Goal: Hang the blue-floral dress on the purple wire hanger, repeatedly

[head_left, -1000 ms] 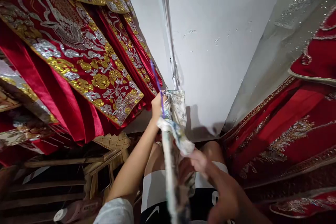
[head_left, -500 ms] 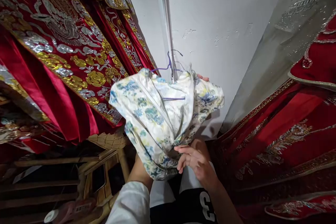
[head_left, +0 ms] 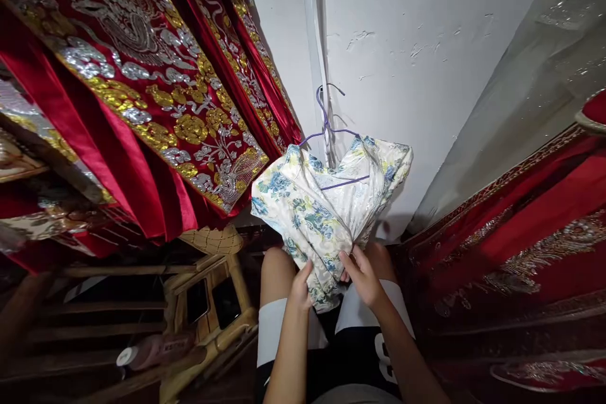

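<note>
A white floral top (head_left: 312, 214) with blue and yellow flowers hangs by its shoulders on a purple wire hanger (head_left: 326, 125). Its front crosses over in a V, and the hanger's lower bar shows in the neckline. My left hand (head_left: 302, 285) grips the lower left edge of the top, thumb in front and fingers behind the cloth. Just across from it, my right hand (head_left: 363, 276) pinches the top near the crossing of its front. The lower hem hangs between my knees.
Red and gold embroidered costumes (head_left: 189, 126) hang at left, with more red beaded garments (head_left: 511, 233) at right. A white wall (head_left: 402, 44) with a vertical metal pole (head_left: 315, 31) stands ahead. At lower left are a bamboo chair (head_left: 222, 322) and a bottle (head_left: 156, 350).
The top is now lower and more upright, its hanger showing more fully. Fingertips behind its right shoulder are gone; my left hand now holds the lower edge. My right hand has closed on the cloth.
</note>
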A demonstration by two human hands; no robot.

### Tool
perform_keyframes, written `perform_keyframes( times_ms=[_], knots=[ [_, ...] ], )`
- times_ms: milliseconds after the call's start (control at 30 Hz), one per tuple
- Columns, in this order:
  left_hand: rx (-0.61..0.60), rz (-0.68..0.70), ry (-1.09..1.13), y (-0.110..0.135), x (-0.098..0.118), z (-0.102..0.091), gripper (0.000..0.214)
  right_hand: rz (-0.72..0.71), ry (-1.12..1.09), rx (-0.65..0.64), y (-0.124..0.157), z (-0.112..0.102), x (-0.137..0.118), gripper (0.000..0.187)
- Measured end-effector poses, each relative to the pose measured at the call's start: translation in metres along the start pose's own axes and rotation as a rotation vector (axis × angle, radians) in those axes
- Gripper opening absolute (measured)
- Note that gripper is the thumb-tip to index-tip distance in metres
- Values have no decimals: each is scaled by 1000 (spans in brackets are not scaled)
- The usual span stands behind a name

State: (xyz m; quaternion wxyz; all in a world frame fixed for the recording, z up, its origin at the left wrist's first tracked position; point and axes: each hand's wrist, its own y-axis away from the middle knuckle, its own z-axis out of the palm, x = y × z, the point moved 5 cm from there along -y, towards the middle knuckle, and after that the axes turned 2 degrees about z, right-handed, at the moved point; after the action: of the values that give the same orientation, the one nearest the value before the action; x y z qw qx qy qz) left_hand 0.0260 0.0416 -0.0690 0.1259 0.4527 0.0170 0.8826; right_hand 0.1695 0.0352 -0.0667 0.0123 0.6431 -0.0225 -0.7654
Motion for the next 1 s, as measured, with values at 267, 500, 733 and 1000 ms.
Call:
perform_keyframes(
  times_ms=[267, 500, 733, 1000],
  knots=[
    [199, 139, 86, 5, 12, -26, 64, 3, -39, -77, 8, 20, -13, 58],
    [768, 821, -416, 9, 18, -38, 40, 126, -125, 56, 6, 2, -16, 52],
    [192, 838, -854, 10, -45, 17, 25, 190, -22, -115, 9, 12, -14, 39],
    [121, 807, -989, -1, -45, 9, 20, -2, -25, -78, -59, 4, -112, 30]
  ],
)
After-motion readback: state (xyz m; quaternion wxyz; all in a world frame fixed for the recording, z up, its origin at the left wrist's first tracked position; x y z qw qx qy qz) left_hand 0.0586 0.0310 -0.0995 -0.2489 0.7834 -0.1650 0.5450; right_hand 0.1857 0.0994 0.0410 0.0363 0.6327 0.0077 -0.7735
